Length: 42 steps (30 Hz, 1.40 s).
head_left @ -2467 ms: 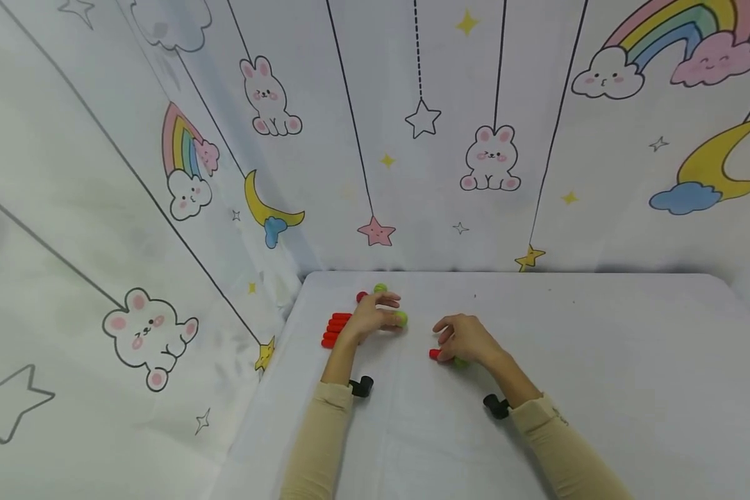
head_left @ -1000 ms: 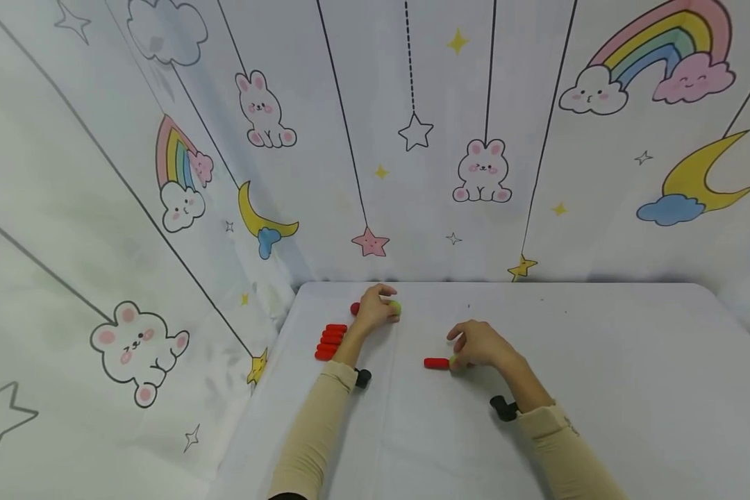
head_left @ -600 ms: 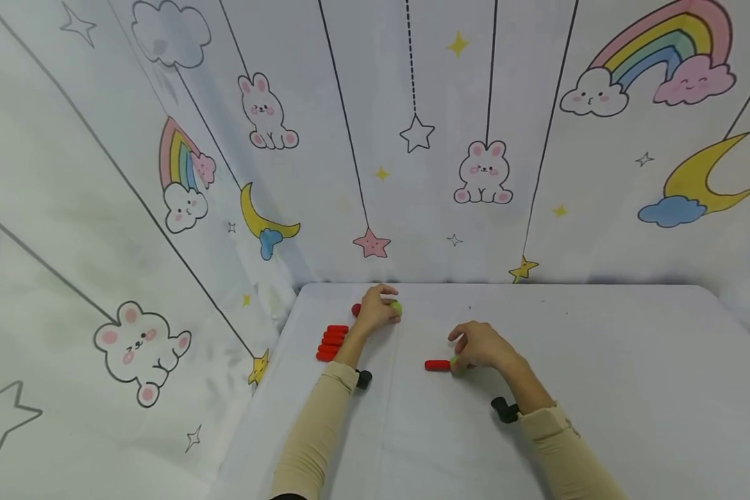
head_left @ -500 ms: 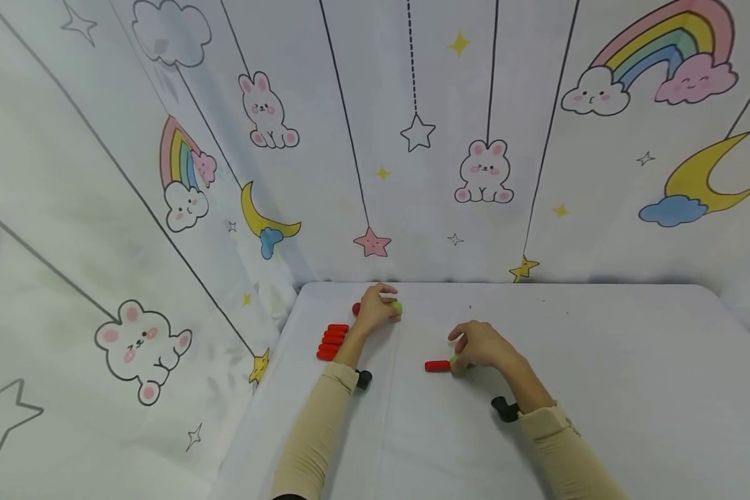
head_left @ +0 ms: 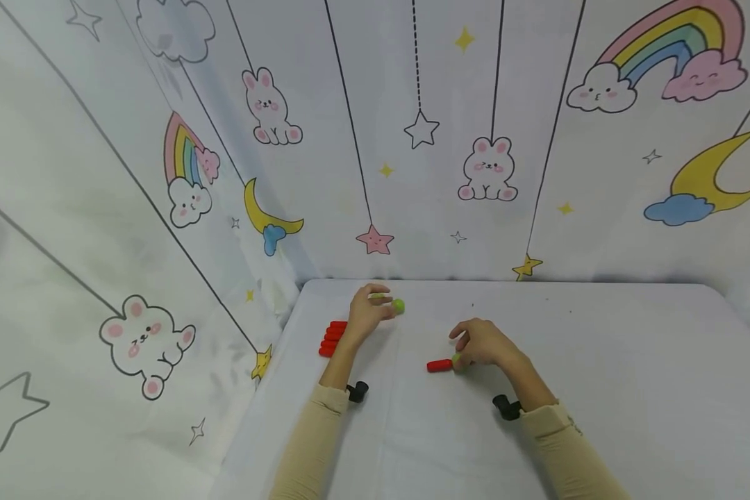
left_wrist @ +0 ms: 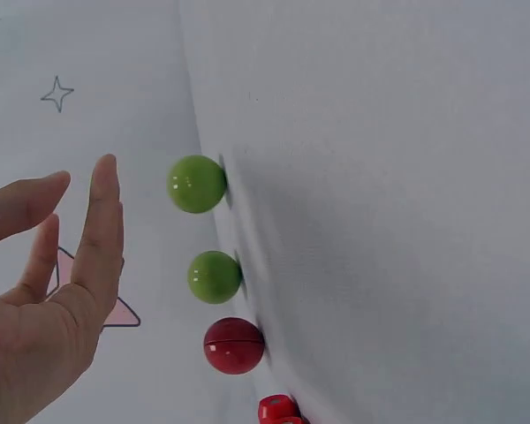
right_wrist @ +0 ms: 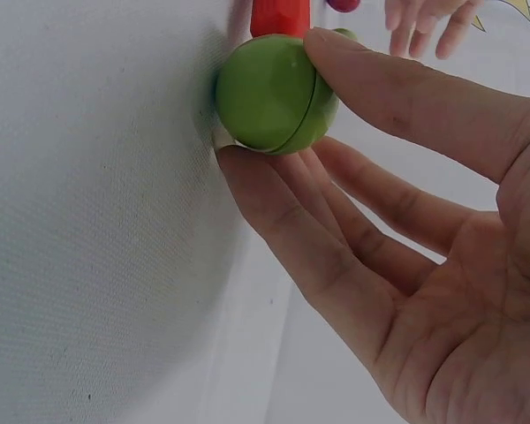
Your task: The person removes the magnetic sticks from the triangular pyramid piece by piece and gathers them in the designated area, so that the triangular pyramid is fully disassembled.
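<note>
In the head view my left hand [head_left: 365,316] hovers at the back left, fingers spread and holding nothing. A green ball [head_left: 398,305] lies just beyond its fingertips. The left wrist view shows a row of two green balls, one farther up [left_wrist: 197,184] and one in the middle [left_wrist: 215,277], then a red ball [left_wrist: 234,345], all apart from the hand. My right hand [head_left: 484,344] pinches a green ball [right_wrist: 269,95] with a seam between thumb and fingertips, low at the white cloth. The end of a red handle [head_left: 439,365] meets that ball, maraca-like.
Several red handles [head_left: 332,339] lie side by side left of my left forearm, partly covered by it. White cloth covers the table [head_left: 600,375]. A printed curtain [head_left: 425,187] with rabbits and stars rises behind the back edge.
My left hand has let go of the green ball and drawn back to the left. Earlier the right hand shifted right, exposing more of the red handle; it keeps its pinch.
</note>
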Available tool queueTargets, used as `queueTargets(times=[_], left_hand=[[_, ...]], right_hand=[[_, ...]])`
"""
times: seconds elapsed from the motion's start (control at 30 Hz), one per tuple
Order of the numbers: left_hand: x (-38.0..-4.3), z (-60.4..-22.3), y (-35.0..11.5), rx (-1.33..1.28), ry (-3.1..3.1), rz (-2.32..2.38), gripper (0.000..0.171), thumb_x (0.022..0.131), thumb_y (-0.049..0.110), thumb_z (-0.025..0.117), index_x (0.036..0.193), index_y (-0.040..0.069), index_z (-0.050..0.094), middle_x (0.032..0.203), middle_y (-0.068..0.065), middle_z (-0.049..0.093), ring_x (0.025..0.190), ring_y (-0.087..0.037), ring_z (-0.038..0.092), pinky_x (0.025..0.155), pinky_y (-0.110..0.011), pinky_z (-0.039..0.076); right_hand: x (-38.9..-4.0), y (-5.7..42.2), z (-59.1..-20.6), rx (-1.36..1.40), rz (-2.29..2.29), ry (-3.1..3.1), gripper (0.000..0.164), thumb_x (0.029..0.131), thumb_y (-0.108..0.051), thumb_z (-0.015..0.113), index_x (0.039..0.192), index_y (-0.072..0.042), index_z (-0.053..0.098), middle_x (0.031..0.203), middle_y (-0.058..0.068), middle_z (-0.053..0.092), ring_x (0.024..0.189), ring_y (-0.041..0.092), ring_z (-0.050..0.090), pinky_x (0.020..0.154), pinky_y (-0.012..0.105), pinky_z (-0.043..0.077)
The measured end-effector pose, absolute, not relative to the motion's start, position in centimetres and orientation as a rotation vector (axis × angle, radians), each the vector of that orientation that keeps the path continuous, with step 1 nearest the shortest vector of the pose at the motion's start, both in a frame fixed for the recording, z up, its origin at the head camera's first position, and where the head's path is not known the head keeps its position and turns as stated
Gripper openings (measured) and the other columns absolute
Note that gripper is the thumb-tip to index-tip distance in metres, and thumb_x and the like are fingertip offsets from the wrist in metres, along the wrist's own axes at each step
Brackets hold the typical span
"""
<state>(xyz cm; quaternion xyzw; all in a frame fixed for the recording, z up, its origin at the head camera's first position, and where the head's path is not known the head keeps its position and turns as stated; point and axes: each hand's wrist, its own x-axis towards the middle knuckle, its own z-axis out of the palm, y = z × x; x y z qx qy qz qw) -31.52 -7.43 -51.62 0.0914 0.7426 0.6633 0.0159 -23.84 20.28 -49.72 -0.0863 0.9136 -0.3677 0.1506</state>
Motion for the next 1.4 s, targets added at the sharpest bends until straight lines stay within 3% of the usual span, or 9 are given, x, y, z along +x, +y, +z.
queueTargets(times=[0.13,0.33,0.67,0.9,1.17,1.4], left_hand=[[-29.6,-50.9,-7.7,0.370,2.266,1.979,0.043,0.096,-0.004,0.070,0.135,-0.011,0.053,0.139,-0.033,0.051,0.116,-0.040,0.068,0.081,-0.038,0.063],[-27.1,-50.9,-7.5,0.356,2.241,1.754,0.043,0.095,0.002,0.074,0.133,-0.007,0.056,0.135,-0.028,0.057,0.102,-0.026,0.071,0.079,-0.041,0.064],[-25.1,-52.3,-7.7,0.342,2.250,1.556,0.047,0.093,0.011,0.079,0.134,-0.002,0.059,0.128,-0.020,0.065,0.100,-0.023,0.070,0.083,-0.041,0.063],[-24.6,-52.6,-7.4,0.418,2.221,1.564,0.050,0.089,0.005,0.081,0.133,-0.002,0.060,0.128,-0.020,0.066,0.092,-0.021,0.073,0.080,-0.035,0.063],[-24.2,-52.5,-7.1,0.441,2.253,1.535,0.048,0.089,0.007,0.083,0.132,0.003,0.063,0.128,-0.015,0.067,0.095,-0.018,0.072,0.087,-0.034,0.060],[-24.3,-52.7,-7.0,0.439,2.284,1.526,0.049,0.087,0.007,0.085,0.131,0.003,0.065,0.125,-0.015,0.069,0.091,-0.017,0.071,0.082,-0.030,0.060]], right_hand=[[-23.8,20.2,-49.6,-0.228,-1.072,2.606,0.056,0.072,-0.001,0.092,0.124,-0.001,0.069,0.092,0.003,0.070,0.079,0.018,0.065,0.070,0.034,0.056],[-23.9,20.1,-49.8,-0.231,-1.117,2.599,0.055,0.072,0.000,0.092,0.123,-0.001,0.071,0.094,0.004,0.071,0.081,0.019,0.065,0.070,0.035,0.057],[-24.1,19.3,-50.7,-0.217,-1.208,2.561,0.053,0.072,-0.002,0.094,0.120,0.001,0.072,0.092,0.005,0.073,0.080,0.019,0.069,0.069,0.034,0.060],[-24.1,18.8,-50.6,-0.226,-1.238,2.526,0.053,0.073,-0.004,0.093,0.122,0.001,0.072,0.094,0.005,0.074,0.080,0.018,0.069,0.070,0.034,0.060],[-24.0,18.3,-50.8,-0.261,-1.306,2.450,0.051,0.075,-0.003,0.091,0.122,0.001,0.071,0.095,0.007,0.074,0.082,0.019,0.071,0.071,0.035,0.062],[-24.1,17.8,-51.0,-0.288,-1.354,2.396,0.051,0.076,0.001,0.088,0.123,0.003,0.070,0.097,0.008,0.076,0.082,0.020,0.072,0.069,0.035,0.062]])
